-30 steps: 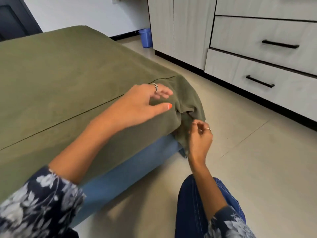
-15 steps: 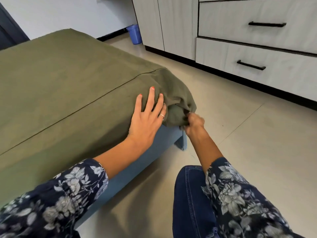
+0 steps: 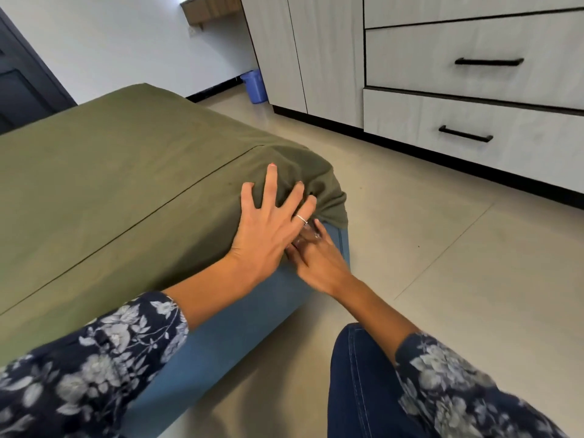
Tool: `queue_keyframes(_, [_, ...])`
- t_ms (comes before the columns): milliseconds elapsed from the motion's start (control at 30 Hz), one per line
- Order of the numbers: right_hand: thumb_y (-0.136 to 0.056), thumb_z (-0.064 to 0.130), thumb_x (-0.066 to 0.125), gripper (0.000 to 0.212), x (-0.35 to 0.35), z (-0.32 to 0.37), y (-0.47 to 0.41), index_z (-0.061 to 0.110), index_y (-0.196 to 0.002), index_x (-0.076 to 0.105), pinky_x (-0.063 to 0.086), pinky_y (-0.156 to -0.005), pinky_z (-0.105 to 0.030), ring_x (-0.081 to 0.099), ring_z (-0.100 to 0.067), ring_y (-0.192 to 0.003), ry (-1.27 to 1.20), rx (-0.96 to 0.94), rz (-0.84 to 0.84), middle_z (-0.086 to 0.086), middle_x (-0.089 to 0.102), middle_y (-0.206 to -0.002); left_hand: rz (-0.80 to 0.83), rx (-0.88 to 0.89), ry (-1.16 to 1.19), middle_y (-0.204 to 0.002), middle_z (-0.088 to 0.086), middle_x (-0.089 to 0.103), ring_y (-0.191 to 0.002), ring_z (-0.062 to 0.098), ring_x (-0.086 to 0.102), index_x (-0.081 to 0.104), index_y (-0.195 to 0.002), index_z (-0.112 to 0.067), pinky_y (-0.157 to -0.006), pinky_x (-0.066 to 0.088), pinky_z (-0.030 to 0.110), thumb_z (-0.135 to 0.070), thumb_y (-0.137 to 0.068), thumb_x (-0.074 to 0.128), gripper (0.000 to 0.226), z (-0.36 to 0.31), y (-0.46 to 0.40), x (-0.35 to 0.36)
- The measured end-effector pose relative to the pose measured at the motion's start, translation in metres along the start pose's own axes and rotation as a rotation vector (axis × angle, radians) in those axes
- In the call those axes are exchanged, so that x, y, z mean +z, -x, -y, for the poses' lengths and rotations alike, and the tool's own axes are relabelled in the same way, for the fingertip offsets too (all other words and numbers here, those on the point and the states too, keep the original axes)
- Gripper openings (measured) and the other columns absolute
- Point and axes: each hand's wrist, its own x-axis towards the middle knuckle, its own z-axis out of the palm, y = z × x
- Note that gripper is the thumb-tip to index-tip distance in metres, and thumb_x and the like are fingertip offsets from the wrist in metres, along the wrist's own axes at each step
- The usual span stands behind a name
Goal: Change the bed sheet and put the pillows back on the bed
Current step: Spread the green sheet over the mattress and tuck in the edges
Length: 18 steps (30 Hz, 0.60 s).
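Tiled bedroom floor by grey drawers, olive bed sheet stretched over the blue mattress corner, left hand pressing flat with spread fingers, right hand fingers straight poking under the hem, soft floppy cloth, I'd grab that bunched corner edge.

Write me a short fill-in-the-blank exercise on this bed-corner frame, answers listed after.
1. The left hand lies flat, fingers spread, on the ____ sheet at the bed's corner.
2. The right hand reaches in just below the left hand, against the ____ mattress side.
3. Against the far wall, beside the cabinet, stands a small blue ____.
4. Each of the two drawers has a ____ handle.

Missing words: green; blue; bin; black
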Motion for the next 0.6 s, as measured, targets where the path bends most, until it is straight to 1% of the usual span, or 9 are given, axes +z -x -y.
queue_keyframes(100, [-0.100, 0.038, 0.026, 0.060, -0.010, 0.002, -0.040, 0.013, -0.153, 0.011, -0.002, -0.119, -0.042, 0.003, -0.027, -0.147, 0.475, -0.013, 0.246, -0.009, 0.012, -0.160, 0.051, -0.003, 0.049, -0.158, 0.001, 0.011, -0.143, 0.049, 0.002, 0.002, -0.145, -0.026, -0.104, 0.025, 0.061, -0.040, -0.072, 0.073, 0.103, -0.006, 0.000, 0.004])
queue_keyframes(167, [-0.101, 0.035, 0.032, 0.062, -0.026, 0.001, -0.067, 0.012, -0.153, 0.005, 0.004, -0.119, -0.041, 0.005, -0.027, -0.147, 0.588, 0.068, 0.389, -0.010, 0.007, -0.160, 0.052, -0.027, 0.073, -0.158, 0.002, 0.011, -0.144, 0.047, 0.000, 0.009, -0.147, -0.024, -0.106, 0.023, 0.060, -0.038, -0.075, 0.070, 0.095, -0.011, 0.000, 0.004])
queue_keyframes(233, [-0.102, 0.030, 0.035, 0.056, -0.039, -0.009, -0.089, 0.009, -0.151, 0.017, 0.011, -0.116, -0.034, 0.018, -0.025, -0.145, 0.379, 0.229, 0.486, -0.010, 0.017, -0.158, 0.063, -0.031, 0.100, -0.159, 0.005, 0.010, -0.144, 0.047, -0.003, 0.018, -0.147, -0.021, -0.108, 0.020, 0.059, -0.031, -0.081, 0.065, 0.082, -0.015, 0.001, 0.003])
queue_keyframes(300, [-0.104, 0.024, 0.035, 0.048, -0.044, -0.018, -0.099, 0.006, -0.147, 0.028, 0.020, -0.113, -0.032, 0.028, -0.025, -0.141, 0.178, 0.346, 0.552, -0.012, 0.027, -0.155, 0.112, -0.003, 0.102, -0.159, 0.009, 0.002, -0.142, 0.049, -0.012, 0.020, -0.149, -0.017, -0.110, 0.015, 0.061, -0.029, -0.086, 0.060, 0.075, -0.020, 0.002, 0.005])
queue_keyframes(400, [-0.099, 0.030, 0.045, 0.056, -0.049, -0.020, -0.106, 0.009, -0.148, 0.028, 0.012, -0.117, -0.034, 0.021, -0.026, -0.144, 0.172, 0.199, 0.580, -0.012, 0.020, -0.158, 0.148, -0.007, 0.039, -0.158, 0.011, -0.002, -0.138, 0.054, -0.016, 0.025, -0.149, -0.018, -0.108, 0.012, 0.066, -0.035, -0.087, 0.059, 0.073, -0.027, 0.000, 0.005])
queue_keyframes(433, [-0.097, 0.031, 0.050, 0.059, -0.047, -0.023, -0.108, 0.010, -0.148, 0.030, 0.011, -0.117, -0.035, 0.021, -0.027, -0.143, 0.214, 0.134, 0.606, -0.011, 0.022, -0.157, 0.154, -0.009, 0.021, -0.158, 0.012, -0.002, -0.137, 0.055, -0.015, 0.027, -0.149, -0.019, -0.108, 0.013, 0.067, -0.038, -0.088, 0.059, 0.072, -0.029, -0.001, 0.005])
queue_keyframes(467, [-0.095, 0.031, 0.053, 0.057, -0.049, -0.025, -0.108, 0.011, -0.145, 0.036, 0.016, -0.117, -0.036, 0.028, -0.028, -0.140, 0.180, 0.150, 0.612, -0.012, 0.030, -0.154, 0.158, -0.012, 0.013, -0.158, 0.012, -0.002, -0.137, 0.056, -0.015, 0.027, -0.149, -0.019, -0.107, 0.014, 0.067, -0.039, -0.088, 0.058, 0.071, -0.030, -0.002, 0.005])
queue_keyframes(533, [-0.092, 0.023, 0.057, 0.039, -0.053, -0.033, -0.103, 0.009, -0.128, 0.054, 0.034, -0.108, -0.039, 0.048, -0.030, -0.122, 0.057, 0.109, 0.574, -0.013, 0.054, -0.133, 0.156, 0.000, -0.006, -0.158, 0.012, -0.002, -0.137, 0.055, -0.013, 0.028, -0.149, -0.018, -0.107, 0.015, 0.067, -0.040, -0.089, 0.056, 0.070, -0.029, -0.002, 0.007])
queue_keyframes(600, [-0.093, 0.012, 0.055, 0.014, -0.061, -0.042, -0.079, 0.003, -0.101, 0.061, 0.045, -0.093, -0.035, 0.059, -0.022, -0.100, -0.128, 0.051, 0.418, -0.007, 0.065, -0.106, 0.144, 0.023, -0.039, -0.158, 0.013, -0.001, -0.137, 0.056, -0.012, 0.028, -0.149, -0.017, -0.107, 0.016, 0.067, -0.040, -0.090, 0.054, 0.068, -0.030, -0.002, 0.010])
